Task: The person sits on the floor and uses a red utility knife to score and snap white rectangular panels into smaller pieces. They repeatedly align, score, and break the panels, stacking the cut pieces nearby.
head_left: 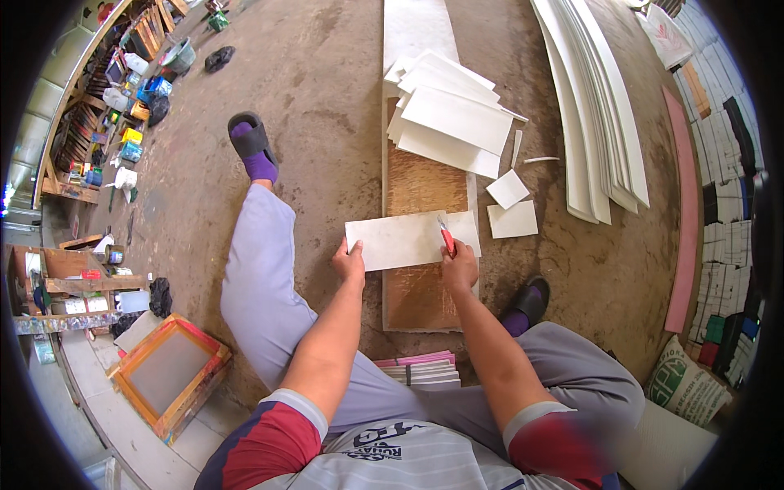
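A white rectangular sheet lies crosswise over a long, scored brown board on the floor. At its left end, my left hand grips the edge with the thumb on top. My right hand is closed round a red-handled utility knife, its blade tip on the sheet near the right end. A cut line seems to run there, between the main part and the end piece. Beyond the sheet, a fanned pile of white sheets rests on the board. Two small white offcuts lie to its right.
Long white sheets are stacked at the right. Thin strips lie by the pile. A wooden screen frame leans at the lower left, near a shelf of paint pots. Bundled sheets lie between my legs. A sack stands lower right.
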{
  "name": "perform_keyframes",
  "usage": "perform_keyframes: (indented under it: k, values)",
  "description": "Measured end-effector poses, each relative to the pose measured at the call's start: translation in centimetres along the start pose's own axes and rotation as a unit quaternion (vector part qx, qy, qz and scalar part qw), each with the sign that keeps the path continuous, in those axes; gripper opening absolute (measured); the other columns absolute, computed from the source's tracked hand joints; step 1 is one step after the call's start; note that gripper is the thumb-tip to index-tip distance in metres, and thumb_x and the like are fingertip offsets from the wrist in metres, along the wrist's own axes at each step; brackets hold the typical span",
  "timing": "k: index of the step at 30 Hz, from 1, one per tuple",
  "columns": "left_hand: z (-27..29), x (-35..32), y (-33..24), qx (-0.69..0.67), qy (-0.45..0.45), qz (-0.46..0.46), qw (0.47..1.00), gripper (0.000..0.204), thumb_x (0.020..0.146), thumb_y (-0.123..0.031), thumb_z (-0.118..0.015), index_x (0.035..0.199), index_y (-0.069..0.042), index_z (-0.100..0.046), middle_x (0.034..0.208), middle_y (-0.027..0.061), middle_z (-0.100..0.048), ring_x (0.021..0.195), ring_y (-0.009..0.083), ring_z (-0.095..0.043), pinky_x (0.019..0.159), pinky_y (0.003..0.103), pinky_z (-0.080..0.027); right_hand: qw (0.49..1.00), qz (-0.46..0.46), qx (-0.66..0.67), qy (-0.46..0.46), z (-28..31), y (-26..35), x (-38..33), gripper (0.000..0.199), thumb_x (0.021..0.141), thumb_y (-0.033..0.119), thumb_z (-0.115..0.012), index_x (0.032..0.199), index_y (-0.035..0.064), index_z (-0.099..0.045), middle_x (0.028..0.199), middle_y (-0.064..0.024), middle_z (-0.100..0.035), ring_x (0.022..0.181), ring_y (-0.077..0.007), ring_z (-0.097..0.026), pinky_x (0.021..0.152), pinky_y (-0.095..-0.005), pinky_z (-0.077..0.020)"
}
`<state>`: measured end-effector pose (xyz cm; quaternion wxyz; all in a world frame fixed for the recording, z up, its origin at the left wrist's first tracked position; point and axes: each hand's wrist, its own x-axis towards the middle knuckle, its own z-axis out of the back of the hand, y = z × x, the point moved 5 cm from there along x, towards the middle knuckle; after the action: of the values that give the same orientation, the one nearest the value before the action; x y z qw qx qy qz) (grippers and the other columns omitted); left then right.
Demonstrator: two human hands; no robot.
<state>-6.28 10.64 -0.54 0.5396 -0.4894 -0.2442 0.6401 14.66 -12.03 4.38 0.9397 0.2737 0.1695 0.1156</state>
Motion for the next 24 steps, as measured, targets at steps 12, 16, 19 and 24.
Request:
perform_keyframes:
  k: [12, 16, 19, 24]
  values:
    - [-0.9, 0.3, 0.7, -0.001, 0.017, 0.013, 1.000, 0.052, 0.089, -0.014, -0.078, 0.136, 0.002, -0.063, 0.124, 0.0212, -0.072, 0.111, 0.0252, -0.070, 0.097, 0.036, -0.051, 0.998, -0.051, 0.019, -0.014, -0.2, -0.6, -0.2, 0.031, 0.086, 0.031, -0.078, 0.113, 0.0161, -0.071, 0.100, -0.0097, -0.069, 0.093, -0.0328, -0.068, 0.079, -0.0455, -0.0517]
    - [-0.6, 1.7, 2.3, 0.034, 0.008, 0.008, 0.999, 0.054, 0.087, -0.018, -0.080, 0.135, 0.000, -0.064, 0.125, 0.0207, -0.072, 0.112, 0.0272, -0.070, 0.098, 0.036, -0.051, 0.994, -0.101, 0.031, 0.013, -0.2, -0.4, 0.2, 0.032, 0.083, 0.029, -0.081, 0.110, 0.0136, -0.071, 0.098, -0.0109, -0.072, 0.091, -0.0337, -0.069, 0.078, -0.0454, -0.0514]
    - [-0.2, 2.0, 2.8, 0.045, 0.011, 0.022, 0.999, 0.055, 0.085, -0.022, -0.082, 0.134, -0.002, -0.066, 0.125, 0.0198, -0.072, 0.112, 0.0310, -0.070, 0.100, 0.038, -0.051, 0.990, -0.123, 0.039, 0.054, -0.2, 0.0, 0.0, 0.032, 0.086, 0.028, -0.077, 0.115, 0.0184, -0.069, 0.111, -0.0103, -0.070, 0.103, -0.0343, -0.068, 0.085, -0.0479, -0.0520]
    - [-0.6, -0.4, -2.3, 0.286, -0.103, -0.117, 0.945, 0.063, 0.082, -0.022, -0.083, 0.139, -0.007, -0.061, 0.144, 0.0164, -0.059, 0.132, 0.0349, -0.055, 0.111, 0.044, -0.042, 0.991, -0.112, 0.054, 0.047, -0.2, -0.3, 0.1, 0.029, 0.086, 0.027, -0.078, 0.112, 0.0176, -0.070, 0.106, -0.0103, -0.070, 0.099, -0.0338, -0.069, 0.083, -0.0474, -0.0516]
